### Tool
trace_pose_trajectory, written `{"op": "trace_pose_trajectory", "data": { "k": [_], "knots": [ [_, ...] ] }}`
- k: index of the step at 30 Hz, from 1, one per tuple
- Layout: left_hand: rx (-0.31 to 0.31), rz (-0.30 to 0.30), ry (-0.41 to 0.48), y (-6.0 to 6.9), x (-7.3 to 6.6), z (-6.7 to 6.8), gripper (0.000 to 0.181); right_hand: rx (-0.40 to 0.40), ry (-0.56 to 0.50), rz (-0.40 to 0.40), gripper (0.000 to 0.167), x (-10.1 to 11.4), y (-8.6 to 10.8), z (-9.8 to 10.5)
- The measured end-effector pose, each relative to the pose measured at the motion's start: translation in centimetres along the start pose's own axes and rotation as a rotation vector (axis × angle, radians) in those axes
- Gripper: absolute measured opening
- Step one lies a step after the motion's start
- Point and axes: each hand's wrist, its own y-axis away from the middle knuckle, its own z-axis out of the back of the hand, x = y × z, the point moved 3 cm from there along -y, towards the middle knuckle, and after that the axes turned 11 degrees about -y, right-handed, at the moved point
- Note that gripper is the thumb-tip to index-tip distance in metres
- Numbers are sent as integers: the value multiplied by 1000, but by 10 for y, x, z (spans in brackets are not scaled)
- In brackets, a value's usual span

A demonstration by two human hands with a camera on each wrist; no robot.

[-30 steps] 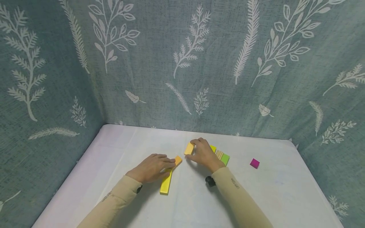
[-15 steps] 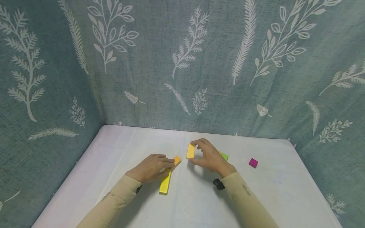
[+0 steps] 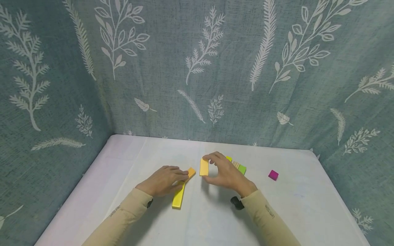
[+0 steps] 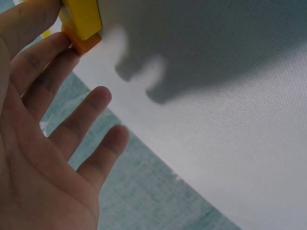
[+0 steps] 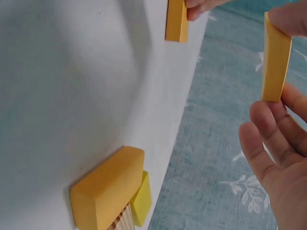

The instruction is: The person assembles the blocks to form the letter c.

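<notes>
My left hand [image 3: 163, 180] lies low over two blocks with its fingers fairly straight. In the left wrist view its thumb touches the yellow block [image 4: 84, 17] and two fingertips touch the orange block [image 4: 86, 44]. These blocks meet end to end at an angle on the white table. To their right, my right hand [image 3: 226, 173] pinches a light-orange block [image 3: 204, 167] between thumb and fingertips, raised off the table. The right wrist view shows this held block [image 5: 276, 62] upright between the fingers; the orange block [image 5: 176, 21] under my left hand's fingers appears beyond.
Beside my right hand, partly hidden, is a group: a yellow block [image 3: 229, 159], a striped piece [image 3: 236, 164] and a green block [image 3: 242, 169]. The right wrist view adds another orange block [image 5: 108, 189] there. A magenta block [image 3: 273, 175] lies farther right. Patterned cloth [image 3: 172, 68] hangs behind.
My right hand has drawn back slightly toward me, and the light-orange block it holds has turned more upright in view. The left hand and its two blocks stay in place.
</notes>
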Motion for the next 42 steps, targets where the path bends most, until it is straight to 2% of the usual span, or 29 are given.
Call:
{"op": "trace_pose_trajectory", "data": {
  "k": [4,7,12,16,22,27,30,36,42],
  "knots": [
    [4,3,-7,0,0,-1,35,33,32,7,56,4,2,-3],
    [5,-2,-12,0,0,-2,35,49,57,49,56,9,4,-4],
    [6,-3,-10,0,-1,-2,37,58,35,144,58,18,9,-7],
    [2,-2,-12,0,0,-1,37,88,38,180,59,22,14,-14],
    [-16,-12,-7,0,0,0,36,196,65,136,60,27,24,-28],
    [-17,-16,-3,0,-1,1,36,234,63,129,61,31,32,-37],
    [-23,-18,-1,0,0,1,36,261,65,157,60,34,36,-44],
    [-26,-18,1,1,0,1,35,340,85,268,60,44,43,-60],
    [-29,-21,-3,2,0,1,36,450,73,291,61,53,47,-75]
  ]
}}
